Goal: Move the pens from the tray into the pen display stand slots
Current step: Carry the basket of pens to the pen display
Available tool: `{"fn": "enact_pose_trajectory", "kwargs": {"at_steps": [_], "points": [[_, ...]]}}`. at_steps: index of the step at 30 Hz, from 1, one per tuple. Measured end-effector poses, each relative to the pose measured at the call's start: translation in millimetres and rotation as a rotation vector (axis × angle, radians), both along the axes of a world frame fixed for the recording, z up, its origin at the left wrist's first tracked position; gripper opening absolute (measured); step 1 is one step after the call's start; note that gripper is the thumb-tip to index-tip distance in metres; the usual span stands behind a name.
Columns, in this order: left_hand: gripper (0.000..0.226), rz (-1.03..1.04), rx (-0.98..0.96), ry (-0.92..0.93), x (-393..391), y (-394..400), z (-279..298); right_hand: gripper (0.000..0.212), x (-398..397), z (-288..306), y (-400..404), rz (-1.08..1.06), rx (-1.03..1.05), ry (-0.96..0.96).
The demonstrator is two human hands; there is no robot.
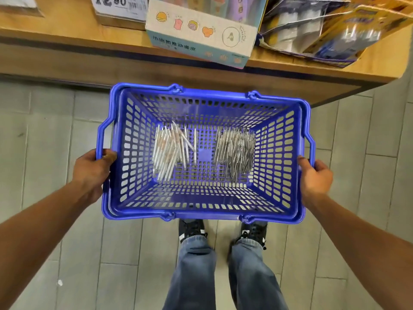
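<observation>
A blue perforated plastic basket (277, 153) hangs in front of me above the floor, held level at both short ends. My left hand (91, 173) grips its left rim, the thumb curled over the edge. My right hand (315, 177) grips the right rim by the handle. On the basket's bottom lie two loose heaps: several pale white pens (169, 151) on the left and several grey silvery pens (234, 151) on the right. No pen display stand shows in this view.
A wooden shelf (89, 41) runs across the top, its edge just beyond the basket. On it stand a light cardboard box with cartoon food drawings (201, 34), a price-labelled box (120, 10) and plastic-wrapped packages (324, 30). Below are grey floor tiles, my jeans and black shoes.
</observation>
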State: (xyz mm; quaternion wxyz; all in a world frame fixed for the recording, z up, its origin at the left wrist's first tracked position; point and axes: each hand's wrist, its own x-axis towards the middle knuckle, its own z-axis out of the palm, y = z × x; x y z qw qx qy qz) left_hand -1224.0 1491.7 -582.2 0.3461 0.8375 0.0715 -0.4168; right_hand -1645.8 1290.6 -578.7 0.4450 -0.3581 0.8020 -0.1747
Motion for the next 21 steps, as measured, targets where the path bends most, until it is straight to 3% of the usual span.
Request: {"fn": "enact_pose_trajectory", "kwargs": {"at_steps": [21], "points": [[0.012,-0.058,-0.059,-0.049,9.4,-17.6,-24.4,0.03,4.9,-23.6,-7.2,0.002,-0.041,-0.056]]}}
